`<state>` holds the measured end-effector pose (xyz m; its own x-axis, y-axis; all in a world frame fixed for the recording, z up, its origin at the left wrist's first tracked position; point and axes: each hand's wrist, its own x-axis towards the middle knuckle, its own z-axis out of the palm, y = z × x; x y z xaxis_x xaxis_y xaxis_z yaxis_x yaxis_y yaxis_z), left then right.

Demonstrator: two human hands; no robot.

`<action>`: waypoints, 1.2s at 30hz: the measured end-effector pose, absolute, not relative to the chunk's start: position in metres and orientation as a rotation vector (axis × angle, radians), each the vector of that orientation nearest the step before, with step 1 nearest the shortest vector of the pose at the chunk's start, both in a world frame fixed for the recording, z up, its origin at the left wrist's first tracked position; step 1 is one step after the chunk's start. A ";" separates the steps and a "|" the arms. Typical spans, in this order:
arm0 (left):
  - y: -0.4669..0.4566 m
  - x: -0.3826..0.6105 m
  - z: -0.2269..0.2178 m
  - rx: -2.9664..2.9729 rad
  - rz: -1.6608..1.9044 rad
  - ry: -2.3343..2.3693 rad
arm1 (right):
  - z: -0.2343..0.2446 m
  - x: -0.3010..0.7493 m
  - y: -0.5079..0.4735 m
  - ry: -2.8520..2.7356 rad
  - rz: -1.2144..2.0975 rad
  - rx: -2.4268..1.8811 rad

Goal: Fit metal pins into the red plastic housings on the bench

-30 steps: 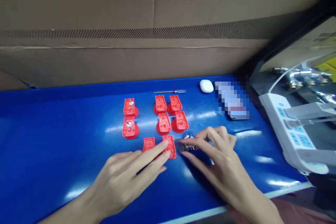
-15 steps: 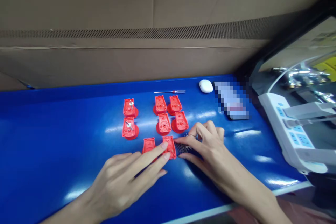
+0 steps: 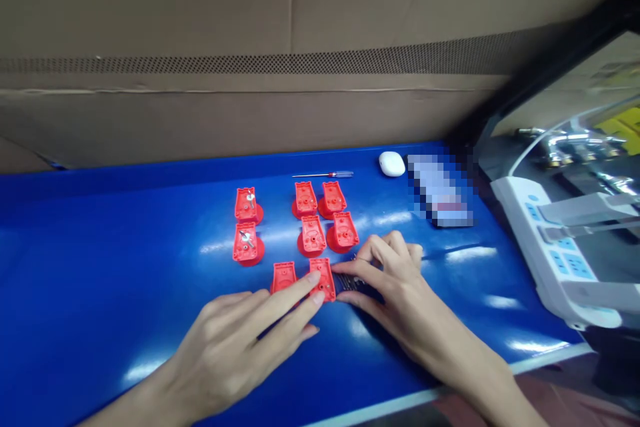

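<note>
Two fingertips of my left hand (image 3: 235,340) rest on a red plastic housing (image 3: 325,277), the fingers stretched out and apart. My right hand (image 3: 393,273) is at that housing's right side, with index finger and thumb apart and their tips close to its edge. Its other fingers are bent. Beneath the right hand lies a group of small dark and silvery metal pieces (image 3: 350,282), partly hidden and too small to name. Another red housing (image 3: 285,273) sits just left, partly covered by my left fingers.
Several red housings (image 3: 313,235) stand behind my hands; two at left hold silvery metal pieces (image 3: 247,239). Farther back lie a screwdriver (image 3: 340,175), a white rounded case (image 3: 392,164) and a blurred-out phone-like slab (image 3: 440,190). A white power strip (image 3: 555,247) is at right; cardboard (image 3: 250,120) borders the blue table.
My right hand has shifted very slightly left, its thumb closer to the housing. My left hand and the housings stay in place.
</note>
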<state>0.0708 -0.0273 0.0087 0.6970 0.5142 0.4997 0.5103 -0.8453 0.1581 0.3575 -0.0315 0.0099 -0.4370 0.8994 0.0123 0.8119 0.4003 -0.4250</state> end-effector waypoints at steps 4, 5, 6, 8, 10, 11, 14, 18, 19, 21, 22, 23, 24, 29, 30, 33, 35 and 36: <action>-0.029 0.070 0.008 2.882 0.844 0.877 | 0.008 0.359 -0.034 -2.400 0.509 -1.488; -0.029 0.069 0.008 2.885 0.842 0.880 | 0.008 0.360 -0.035 -2.397 0.505 -1.479; -0.030 0.069 0.008 2.887 0.842 0.883 | 0.009 0.361 -0.035 -2.392 0.500 -1.475; -0.030 0.068 0.008 2.888 0.842 0.879 | 0.012 0.363 -0.037 -2.380 0.488 -1.475; -0.030 0.068 0.009 2.882 0.846 0.866 | 0.015 0.365 -0.038 -2.370 0.468 -1.480; -0.030 0.068 0.009 2.877 0.847 0.861 | 0.017 0.365 -0.039 -2.363 0.449 -1.483; -0.031 0.068 0.008 2.866 0.838 0.859 | 0.015 0.362 -0.047 -2.322 0.328 -1.456; -0.032 0.066 0.006 2.881 0.853 0.889 | -0.004 0.355 -0.070 -2.194 0.093 -1.441; -0.032 0.066 0.005 2.884 0.859 0.890 | -0.011 0.353 -0.076 -2.174 0.033 -1.441; -0.033 0.065 0.005 2.888 0.859 0.877 | -0.024 0.351 -0.088 -2.170 -0.026 -1.471; -0.033 0.064 0.004 2.885 0.851 0.876 | -0.029 0.350 -0.093 -2.177 -0.045 -1.481; -0.034 0.064 0.005 2.882 0.844 0.881 | -0.034 0.350 -0.097 -2.187 -0.057 -1.494; -0.034 0.064 0.005 2.878 0.838 0.891 | -0.037 0.350 -0.100 -2.193 -0.077 -1.502; -0.033 0.063 0.005 2.870 0.860 0.879 | -0.040 0.350 -0.103 -2.203 -0.084 -1.554; -0.033 0.063 0.005 2.868 0.866 0.872 | -0.040 0.350 -0.102 -2.209 -0.069 -1.559; -0.034 0.063 0.004 2.867 0.867 0.863 | -0.039 0.349 -0.101 -2.222 -0.050 -1.561; -0.035 0.063 0.004 2.870 0.860 0.877 | -0.040 0.349 -0.101 -2.228 -0.022 -1.555; -0.035 0.063 0.005 2.873 0.854 0.886 | -0.040 0.350 -0.101 -2.229 -0.008 -1.549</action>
